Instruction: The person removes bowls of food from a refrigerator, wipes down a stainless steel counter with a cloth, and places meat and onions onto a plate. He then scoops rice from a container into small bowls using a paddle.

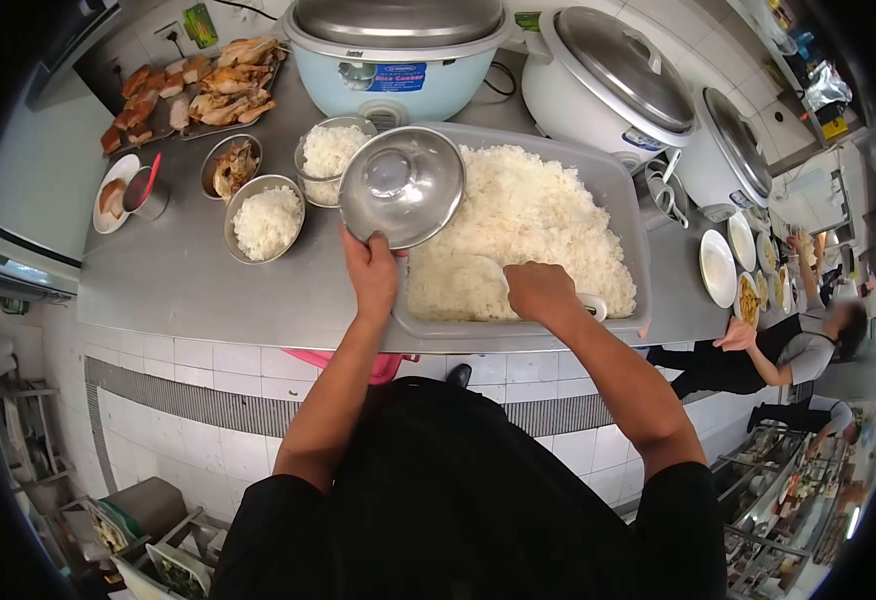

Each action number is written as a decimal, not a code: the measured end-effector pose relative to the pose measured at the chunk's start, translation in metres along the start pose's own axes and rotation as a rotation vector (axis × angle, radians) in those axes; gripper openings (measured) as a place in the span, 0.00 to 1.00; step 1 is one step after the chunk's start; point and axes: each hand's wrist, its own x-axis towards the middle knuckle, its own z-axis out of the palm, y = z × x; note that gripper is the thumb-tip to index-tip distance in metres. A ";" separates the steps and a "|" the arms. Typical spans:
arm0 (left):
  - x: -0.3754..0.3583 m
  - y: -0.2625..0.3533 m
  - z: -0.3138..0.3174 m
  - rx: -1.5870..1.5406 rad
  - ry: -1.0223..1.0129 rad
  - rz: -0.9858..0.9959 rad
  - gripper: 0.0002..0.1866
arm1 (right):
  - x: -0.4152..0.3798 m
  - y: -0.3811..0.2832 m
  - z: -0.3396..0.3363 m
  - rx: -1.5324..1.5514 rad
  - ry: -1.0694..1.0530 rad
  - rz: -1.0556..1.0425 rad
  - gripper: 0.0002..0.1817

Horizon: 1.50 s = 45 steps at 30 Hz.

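Observation:
My left hand (371, 272) grips the rim of a shiny metal bowl (403, 190), tilted beside the left part of a grey tub (640, 250). White cooked rice (548, 200) fills much of that tub. Closed around a white rice paddle (594, 306), my right hand (541, 292) is over the tub's front side. The paddle's blade meets the rice, partly hidden by my fingers. Left of the held bowl stand a metal bowl of rice (269, 222) and stacked bowls with rice (332, 150). A smaller bowl (231, 168) holds browned meat pieces.
A large blue rice cooker (398, 75) and white rice cookers (608, 85) line the back. Cooked poultry lies on a tray (198, 95) at back left. Plates (718, 268) stand along the right side, with a person (798, 350) close by.

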 end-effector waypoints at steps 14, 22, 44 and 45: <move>0.012 0.013 0.000 -0.041 0.000 0.004 0.34 | 0.032 0.013 0.006 0.752 -0.412 -0.154 0.13; 0.016 0.050 0.016 0.675 -0.387 -0.003 0.38 | -0.034 0.039 -0.080 0.765 0.009 0.068 0.21; 0.004 0.015 0.018 -0.011 -0.099 -0.051 0.38 | 0.025 -0.006 0.012 0.183 0.153 0.029 0.14; 0.004 0.014 0.017 -0.010 -0.093 -0.054 0.38 | 0.027 -0.004 0.018 0.181 0.147 0.025 0.14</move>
